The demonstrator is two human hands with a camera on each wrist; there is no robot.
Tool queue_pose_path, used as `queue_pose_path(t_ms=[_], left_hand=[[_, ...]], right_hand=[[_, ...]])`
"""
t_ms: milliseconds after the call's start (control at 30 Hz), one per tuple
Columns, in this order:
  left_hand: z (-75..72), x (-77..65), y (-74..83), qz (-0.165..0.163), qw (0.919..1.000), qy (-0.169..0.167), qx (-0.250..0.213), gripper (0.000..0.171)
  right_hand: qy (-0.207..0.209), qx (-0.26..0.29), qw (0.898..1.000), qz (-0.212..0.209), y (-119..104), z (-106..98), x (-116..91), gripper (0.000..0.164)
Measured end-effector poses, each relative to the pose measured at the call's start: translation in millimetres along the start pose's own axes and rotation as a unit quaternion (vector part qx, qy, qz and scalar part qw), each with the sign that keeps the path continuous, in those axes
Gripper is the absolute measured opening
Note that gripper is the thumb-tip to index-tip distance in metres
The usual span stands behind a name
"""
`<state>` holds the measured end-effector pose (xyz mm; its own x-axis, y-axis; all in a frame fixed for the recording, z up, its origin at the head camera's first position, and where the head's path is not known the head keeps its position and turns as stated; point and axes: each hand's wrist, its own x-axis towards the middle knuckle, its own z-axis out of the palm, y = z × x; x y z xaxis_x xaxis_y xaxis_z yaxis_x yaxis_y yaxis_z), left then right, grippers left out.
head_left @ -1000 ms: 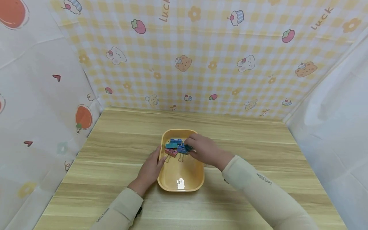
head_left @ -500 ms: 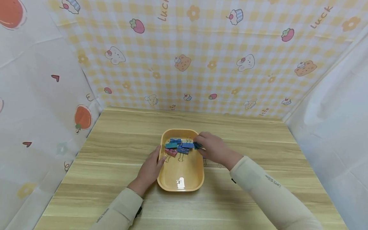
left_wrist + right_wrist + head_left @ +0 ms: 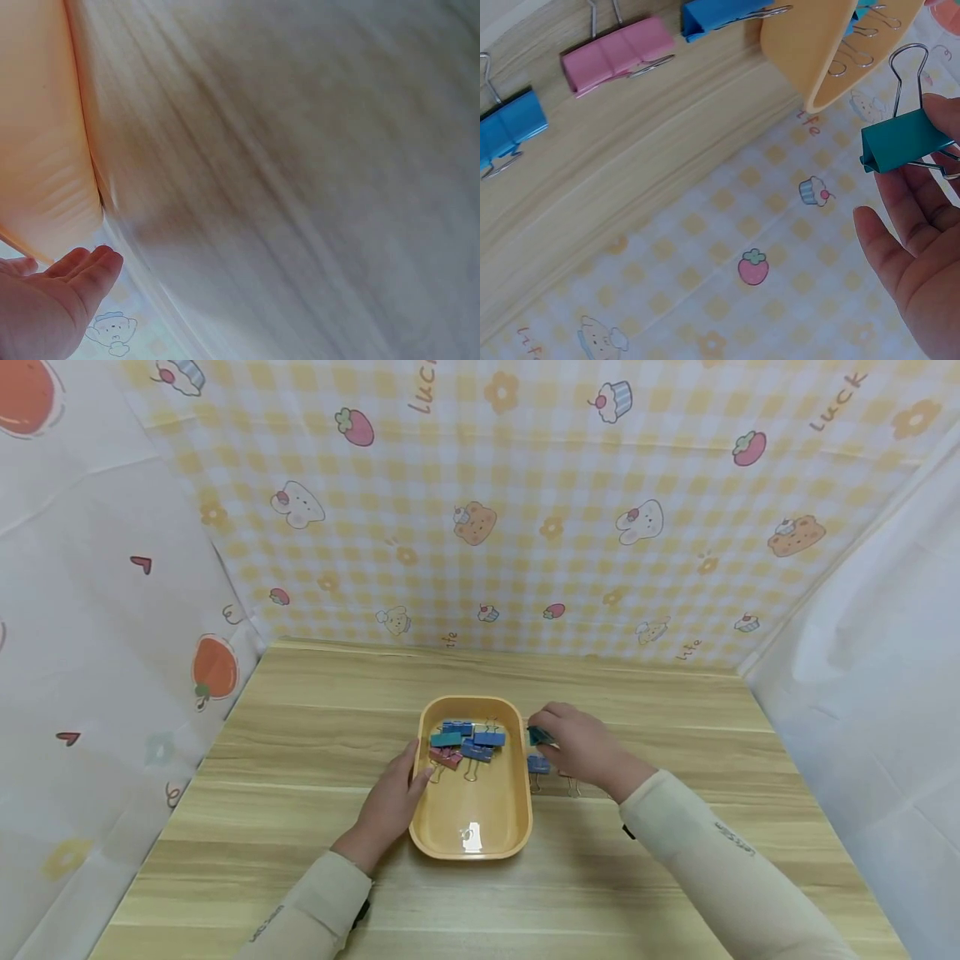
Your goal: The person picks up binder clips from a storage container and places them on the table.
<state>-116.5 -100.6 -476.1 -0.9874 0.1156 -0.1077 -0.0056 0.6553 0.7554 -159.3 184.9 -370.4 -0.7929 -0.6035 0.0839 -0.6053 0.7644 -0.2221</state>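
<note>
With its thumb over the rim and fingers along the outer wall, my left hand point(image 3: 390, 806) holds the left side of a yellow plastic tray point(image 3: 472, 806). In the left wrist view that hand point(image 3: 56, 304) is at the tray's wall point(image 3: 45, 112). My right hand point(image 3: 581, 745) pinches a teal binder clip point(image 3: 904, 142) just right of the tray, above the table. Inside the tray's far half lie several binder clips: a teal one point(image 3: 446, 739), a pink one point(image 3: 446, 758) and blue ones point(image 3: 490, 739).
On the wooden table point(image 3: 322, 735), right of the tray, a row of binder clips includes a blue one point(image 3: 537, 765), a pink one point(image 3: 619, 54) and another blue one point(image 3: 510, 127). A checked, patterned cloth point(image 3: 555, 552) hangs behind the table, with white cloths at both sides.
My right hand has moved right, out of the tray, carrying the teal binder clip over the rim. More of the clips in the tray and on the table shows. My left hand stays put.
</note>
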Motion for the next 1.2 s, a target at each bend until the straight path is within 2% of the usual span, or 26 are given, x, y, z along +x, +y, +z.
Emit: queue_pose_path(t_ms=[500, 933, 1200], left_hand=[[-1.9, -0.5, -0.4, 0.0, 1.0, -0.001, -0.003, 0.063], [-2.2, -1.1, 3.6, -0.009, 0.9999, -0.005, -0.006, 0.063], [-1.4, -1.0, 3.6, -0.01, 0.9999, -0.004, -0.008, 0.063]], right_hand=[[0.039, -0.009, 0.999, 0.008, 23.1, -1.5, -14.7, 0.029], [0.028, -0.027, 0.998, 0.041, 45.5, -4.4, -29.1, 0.032], [-0.005, -0.027, 0.997, 0.077, 58.9, -6.1, -36.7, 0.034]])
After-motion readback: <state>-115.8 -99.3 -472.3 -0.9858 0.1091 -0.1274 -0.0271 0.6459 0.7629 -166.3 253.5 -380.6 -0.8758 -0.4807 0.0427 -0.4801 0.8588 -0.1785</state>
